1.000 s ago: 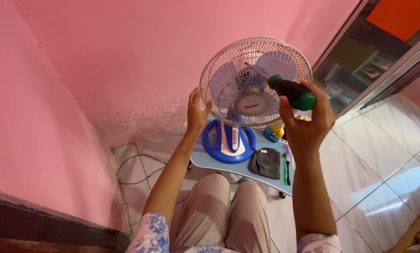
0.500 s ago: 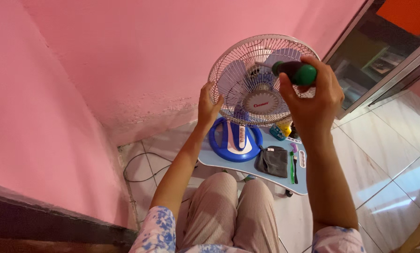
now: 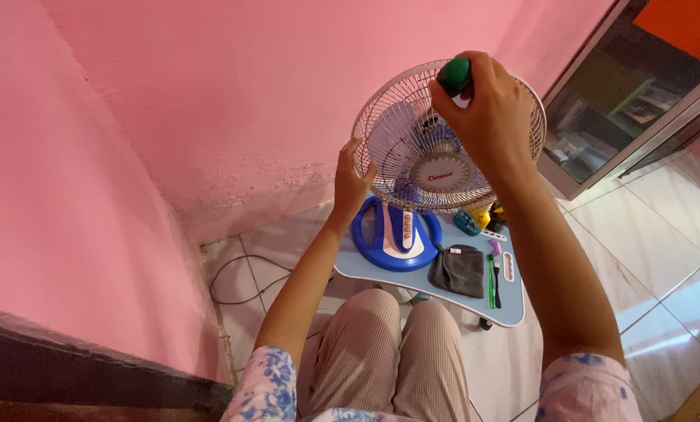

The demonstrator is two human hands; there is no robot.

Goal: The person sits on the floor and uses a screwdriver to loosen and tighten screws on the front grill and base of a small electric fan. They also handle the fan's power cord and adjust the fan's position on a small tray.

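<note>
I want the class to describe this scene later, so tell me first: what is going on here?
A seated person works on a small table fan with a blue base, which stands on a light blue tray table. The left hand steadies the edge of the wire grille. The right hand grips a green-handled tool against the top of the grille. A dark pouch and small tools lie on the tray beside the fan.

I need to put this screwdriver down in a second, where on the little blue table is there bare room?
The light blue table is bare along its near-left edge, between the fan's blue base and your knees, and at the near-right corner below the green tool. The right side is crowded: dark pouch, small tools, yellow bits behind.
</note>
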